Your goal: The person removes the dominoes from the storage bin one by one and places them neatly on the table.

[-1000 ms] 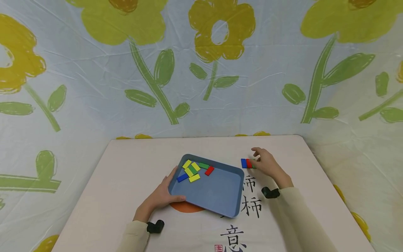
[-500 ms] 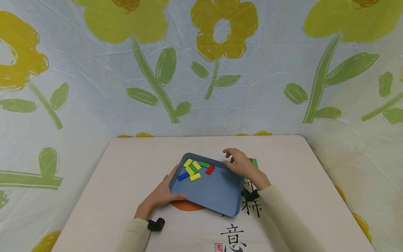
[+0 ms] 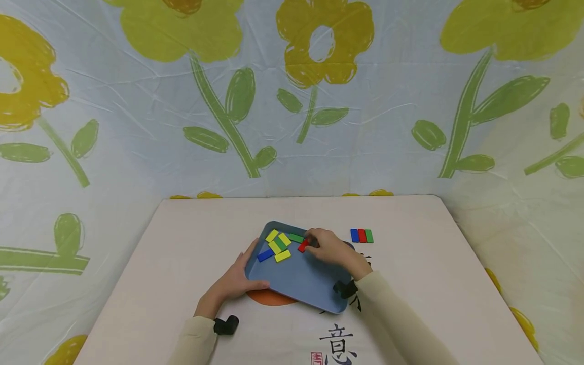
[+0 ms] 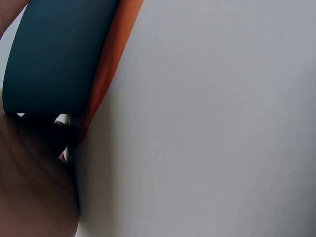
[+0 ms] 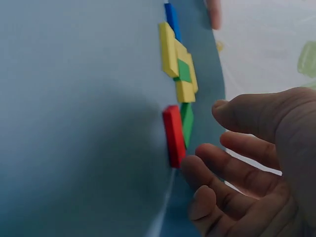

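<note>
On the table [image 3: 182, 238] sits a tray [image 3: 301, 284] with loose blocks [image 3: 278, 246] in its far-left corner, and a row of three blocks [image 3: 362, 235] lies right of it.

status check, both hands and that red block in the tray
Left hand grips the blue tray at its near-left edge. Right hand open, fingertips at the red block, not yet pinched. Green block lies right beside it.
</note>
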A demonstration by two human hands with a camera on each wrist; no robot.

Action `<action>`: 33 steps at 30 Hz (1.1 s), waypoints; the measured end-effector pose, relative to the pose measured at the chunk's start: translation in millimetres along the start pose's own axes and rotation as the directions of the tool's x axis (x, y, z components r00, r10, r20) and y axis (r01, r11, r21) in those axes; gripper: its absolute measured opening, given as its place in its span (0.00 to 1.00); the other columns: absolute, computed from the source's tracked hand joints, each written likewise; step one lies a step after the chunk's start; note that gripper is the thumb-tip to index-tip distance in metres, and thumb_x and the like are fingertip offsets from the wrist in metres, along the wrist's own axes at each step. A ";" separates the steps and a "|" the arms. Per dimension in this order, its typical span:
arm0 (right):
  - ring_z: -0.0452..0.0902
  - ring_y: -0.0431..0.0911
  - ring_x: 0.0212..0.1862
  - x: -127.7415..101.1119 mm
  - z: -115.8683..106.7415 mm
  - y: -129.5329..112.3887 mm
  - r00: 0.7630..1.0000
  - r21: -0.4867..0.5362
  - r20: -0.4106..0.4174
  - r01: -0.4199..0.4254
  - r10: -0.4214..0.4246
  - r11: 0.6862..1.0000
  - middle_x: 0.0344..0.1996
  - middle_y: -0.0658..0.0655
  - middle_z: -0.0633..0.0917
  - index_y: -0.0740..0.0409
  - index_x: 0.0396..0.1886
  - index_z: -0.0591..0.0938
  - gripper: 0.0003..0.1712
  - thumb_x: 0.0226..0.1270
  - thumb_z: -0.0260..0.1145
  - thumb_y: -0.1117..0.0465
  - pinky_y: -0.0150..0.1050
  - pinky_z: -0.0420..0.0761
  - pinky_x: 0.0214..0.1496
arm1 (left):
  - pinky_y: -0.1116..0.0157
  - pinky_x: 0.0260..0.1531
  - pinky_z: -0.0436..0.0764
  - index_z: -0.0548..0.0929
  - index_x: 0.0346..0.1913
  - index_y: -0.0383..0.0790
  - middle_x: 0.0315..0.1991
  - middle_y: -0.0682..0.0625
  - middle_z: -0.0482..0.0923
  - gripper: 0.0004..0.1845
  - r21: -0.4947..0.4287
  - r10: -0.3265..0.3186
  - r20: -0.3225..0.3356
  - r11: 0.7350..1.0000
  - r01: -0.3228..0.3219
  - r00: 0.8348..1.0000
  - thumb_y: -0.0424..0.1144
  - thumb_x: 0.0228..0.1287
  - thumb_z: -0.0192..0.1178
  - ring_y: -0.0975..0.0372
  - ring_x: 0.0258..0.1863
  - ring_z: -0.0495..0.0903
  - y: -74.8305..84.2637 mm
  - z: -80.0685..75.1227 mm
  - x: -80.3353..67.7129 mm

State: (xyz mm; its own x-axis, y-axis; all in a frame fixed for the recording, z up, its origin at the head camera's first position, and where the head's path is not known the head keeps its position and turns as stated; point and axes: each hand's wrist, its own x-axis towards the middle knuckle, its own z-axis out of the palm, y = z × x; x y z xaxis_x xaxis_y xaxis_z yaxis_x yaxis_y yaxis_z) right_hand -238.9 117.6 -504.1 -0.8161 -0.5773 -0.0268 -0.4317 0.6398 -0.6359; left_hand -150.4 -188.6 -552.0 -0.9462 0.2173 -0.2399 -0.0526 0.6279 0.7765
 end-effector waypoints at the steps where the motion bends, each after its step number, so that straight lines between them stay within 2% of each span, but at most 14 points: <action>1: 0.78 0.45 0.41 0.6 2.0 -0.3 1.000 0.004 0.009 0.003 -0.003 1.000 0.45 0.58 0.86 0.67 0.58 0.81 0.19 0.72 0.69 0.62 0.42 0.84 0.47 | 0.27 0.71 0.52 0.42 0.82 0.77 0.84 0.40 0.44 0.63 0.001 0.002 0.000 1.000 -0.002 1.000 0.64 0.51 0.76 0.36 0.82 0.36 -0.2 0.2 0.3; 7: 0.78 0.46 0.43 0.7 10.2 -2.2 0.999 0.017 0.044 0.019 -0.020 1.000 0.45 0.57 0.87 0.64 0.55 0.84 0.14 0.73 0.67 0.63 0.44 0.85 0.52 | 0.26 0.71 0.53 0.42 0.81 0.77 0.84 0.39 0.44 0.63 0.001 0.007 -0.003 1.000 -0.007 1.000 0.64 0.51 0.76 0.36 0.82 0.36 -1.2 1.0 0.8; 13: 0.78 0.44 0.41 -3.4 13.4 -8.1 0.996 0.046 0.085 0.032 -0.035 0.998 0.43 0.53 0.88 0.58 0.50 0.87 0.10 0.73 0.67 0.62 0.38 0.84 0.45 | 0.26 0.70 0.53 0.41 0.81 0.78 0.84 0.39 0.44 0.63 0.005 0.000 -0.004 1.000 0.000 1.000 0.66 0.50 0.75 0.36 0.82 0.37 -2.4 1.5 1.2; 19: 0.77 0.44 0.40 -3.9 15.4 -11.5 0.995 0.018 0.075 0.066 -0.067 0.998 0.43 0.56 0.85 0.61 0.52 0.86 0.13 0.70 0.70 0.65 0.35 0.82 0.42 | 0.26 0.70 0.53 0.42 0.81 0.79 0.84 0.40 0.44 0.63 0.002 0.002 0.000 1.000 -0.002 1.000 0.66 0.50 0.75 0.36 0.82 0.36 -2.9 1.1 1.3; 23: 0.76 0.44 0.40 -3.0 16.3 -9.5 0.998 -0.018 0.053 0.031 -0.031 0.999 0.44 0.57 0.83 0.63 0.55 0.85 0.18 0.67 0.73 0.63 0.38 0.83 0.43 | 0.26 0.71 0.53 0.42 0.81 0.77 0.84 0.41 0.44 0.63 -0.004 0.003 -0.001 1.000 -0.003 1.000 0.65 0.50 0.76 0.37 0.82 0.36 -3.0 0.6 1.6; 30: 0.76 0.46 0.46 -0.7 22.3 -3.5 0.995 -0.068 0.054 -0.077 0.080 0.995 0.49 0.57 0.81 0.61 0.59 0.83 0.28 0.63 0.77 0.52 0.44 0.84 0.54 | 0.27 0.71 0.54 0.42 0.81 0.77 0.84 0.39 0.45 0.62 -0.001 -0.004 -0.004 1.000 0.004 1.000 0.65 0.51 0.75 0.37 0.82 0.38 -2.4 1.5 2.6; 33: 0.75 0.46 0.45 -0.7 25.5 -2.5 0.994 -0.076 0.057 -0.088 0.093 0.993 0.48 0.57 0.80 0.61 0.59 0.83 0.30 0.62 0.78 0.51 0.44 0.84 0.54 | 0.27 0.71 0.54 0.42 0.81 0.77 0.84 0.39 0.45 0.62 -0.003 -0.005 -0.003 1.000 0.005 1.000 0.65 0.51 0.75 0.36 0.82 0.38 -2.1 2.6 2.5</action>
State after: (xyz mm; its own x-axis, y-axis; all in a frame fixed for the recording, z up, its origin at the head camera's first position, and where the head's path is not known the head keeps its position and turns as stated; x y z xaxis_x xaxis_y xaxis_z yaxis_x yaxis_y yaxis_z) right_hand -227.5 103.5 -522.2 -0.8295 -0.5433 -0.1295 -0.3860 0.7252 -0.5701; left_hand -151.8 -187.5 -555.7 -0.9469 0.2118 -0.2419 -0.0582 0.6269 0.7769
